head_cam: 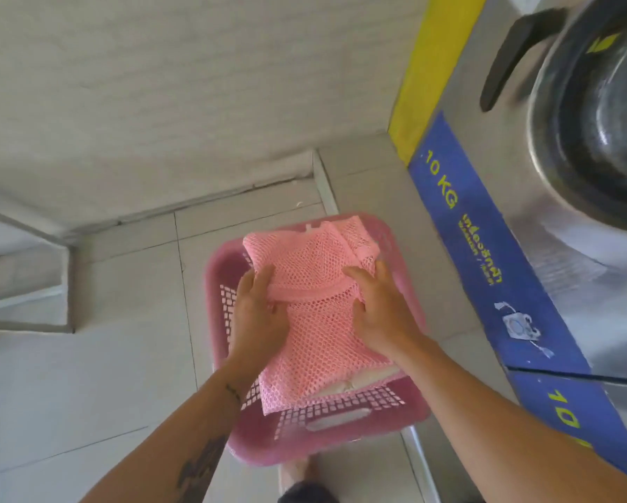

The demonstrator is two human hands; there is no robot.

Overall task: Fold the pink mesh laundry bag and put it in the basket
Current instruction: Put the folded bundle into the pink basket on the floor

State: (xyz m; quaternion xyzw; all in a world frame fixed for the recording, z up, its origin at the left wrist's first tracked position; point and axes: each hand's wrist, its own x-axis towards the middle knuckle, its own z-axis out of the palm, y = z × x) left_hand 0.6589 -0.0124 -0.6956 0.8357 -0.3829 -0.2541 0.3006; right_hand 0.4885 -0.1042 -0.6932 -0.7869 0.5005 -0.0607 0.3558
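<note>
Over the basket, left hand and right hand fingers pinch the pink mesh laundry bag.

Both forearms bare, no sleeves showing. Left forearm has a dark tattoo at lower left, plus a thin dark wrist band.

Pink mesh bag folded, lying atop pink perforated basket on floor.
</note>
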